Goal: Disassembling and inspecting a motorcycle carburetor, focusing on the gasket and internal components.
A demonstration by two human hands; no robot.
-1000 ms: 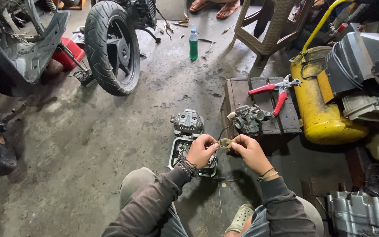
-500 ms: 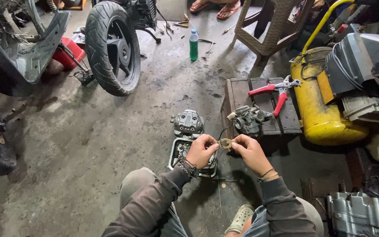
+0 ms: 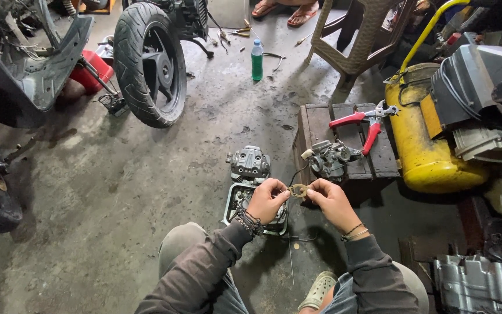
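My left hand (image 3: 268, 199) and my right hand (image 3: 332, 202) pinch a small brownish ring-shaped part (image 3: 298, 189) between their fingertips, just above the floor in front of my knees. A thin dark wire runs up from the part. Under my left hand lies a grey metal engine cover (image 3: 236, 204), and a second grey engine piece (image 3: 250, 163) sits just beyond it. A carburettor (image 3: 329, 159) rests on a low dark wooden stool (image 3: 352, 139), close to my right hand.
Red-handled pliers (image 3: 361, 122) lie on the stool. A yellow compressor tank (image 3: 422, 148) stands at the right, an engine block (image 3: 477, 282) at the lower right. A motorcycle wheel (image 3: 148, 61), a green bottle (image 3: 257, 59), a plastic chair (image 3: 358, 35) and another person's sandalled feet (image 3: 286, 10) are beyond.
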